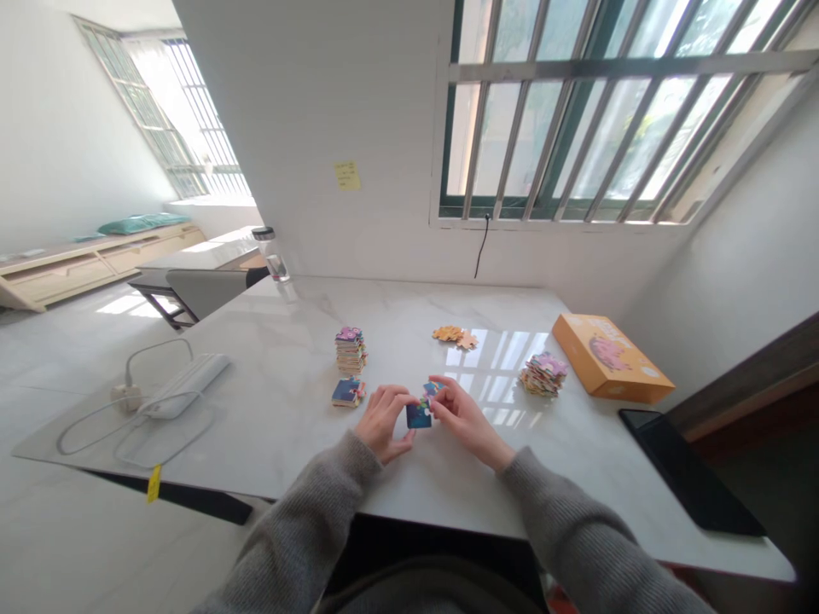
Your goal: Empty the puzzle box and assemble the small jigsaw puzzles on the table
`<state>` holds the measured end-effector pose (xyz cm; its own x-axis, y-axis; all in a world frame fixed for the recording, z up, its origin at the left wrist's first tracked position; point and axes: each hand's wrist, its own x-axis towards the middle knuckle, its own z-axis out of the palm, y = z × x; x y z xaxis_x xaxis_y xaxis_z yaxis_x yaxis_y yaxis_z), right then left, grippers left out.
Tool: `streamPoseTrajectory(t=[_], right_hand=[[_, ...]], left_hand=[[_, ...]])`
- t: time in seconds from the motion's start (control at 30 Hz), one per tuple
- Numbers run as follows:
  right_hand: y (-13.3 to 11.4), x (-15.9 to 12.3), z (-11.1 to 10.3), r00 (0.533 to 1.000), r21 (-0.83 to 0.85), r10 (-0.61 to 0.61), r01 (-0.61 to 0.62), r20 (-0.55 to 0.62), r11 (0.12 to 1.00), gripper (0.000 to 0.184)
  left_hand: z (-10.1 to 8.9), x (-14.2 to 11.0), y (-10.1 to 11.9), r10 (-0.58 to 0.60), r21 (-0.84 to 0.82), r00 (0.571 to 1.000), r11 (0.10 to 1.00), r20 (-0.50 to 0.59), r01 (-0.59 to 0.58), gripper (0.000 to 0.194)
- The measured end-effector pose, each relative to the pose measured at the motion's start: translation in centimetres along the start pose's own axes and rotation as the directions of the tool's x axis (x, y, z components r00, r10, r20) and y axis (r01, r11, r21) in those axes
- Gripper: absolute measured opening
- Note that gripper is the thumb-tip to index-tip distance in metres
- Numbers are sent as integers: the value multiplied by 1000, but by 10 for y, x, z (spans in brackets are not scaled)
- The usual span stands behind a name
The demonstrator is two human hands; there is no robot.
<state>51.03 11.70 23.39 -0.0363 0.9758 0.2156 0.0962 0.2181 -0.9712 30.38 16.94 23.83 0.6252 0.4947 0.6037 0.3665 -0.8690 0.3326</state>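
Near the table's front edge, a dark blue jigsaw puzzle piece [419,416] is between my hands. My left hand [385,419] grips its left side, index finger on top and thumb below. From the right, my right hand [466,418] pinches a lighter blue and purple puzzle piece [432,390] at the dark one's upper edge. Whether the two pieces are locked together I cannot tell. Left of my left hand lie a low pile of dark blue puzzle pieces [347,392] and, behind it, a tall stack of puzzle pieces [351,351].
Orange puzzle pieces [455,336] lie further back. A leaning puzzle stack [543,375] stands right, by an orange box [611,358] and a black tablet [691,473]. At left are a white power strip [185,385] with cables and a clear bottle [273,256] at the back corner.
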Motion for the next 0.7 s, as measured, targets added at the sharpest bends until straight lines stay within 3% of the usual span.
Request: streamPoseTrajectory(t=[0.2,0.3,0.47,0.7], right_hand=[[-1,-6,-7,1000,-143,-31,31,1,989,39],[-4,-6,-7,998,-180,-56,56,8,982,40],[-7,-5,-14,995,-315,-101,96,1,944,36],[3,3,-41,975,-594,-210,129,-69,794,29]], left_hand=[[-60,-12,-66,-111,-24,994,994,-7,111,29],[-80,-19,-99,-177,-2,983,984,41,178,29],[-79,-25,-124,-264,-9,952,963,156,269,33],[-78,-28,-122,-255,-40,946,963,199,268,37]])
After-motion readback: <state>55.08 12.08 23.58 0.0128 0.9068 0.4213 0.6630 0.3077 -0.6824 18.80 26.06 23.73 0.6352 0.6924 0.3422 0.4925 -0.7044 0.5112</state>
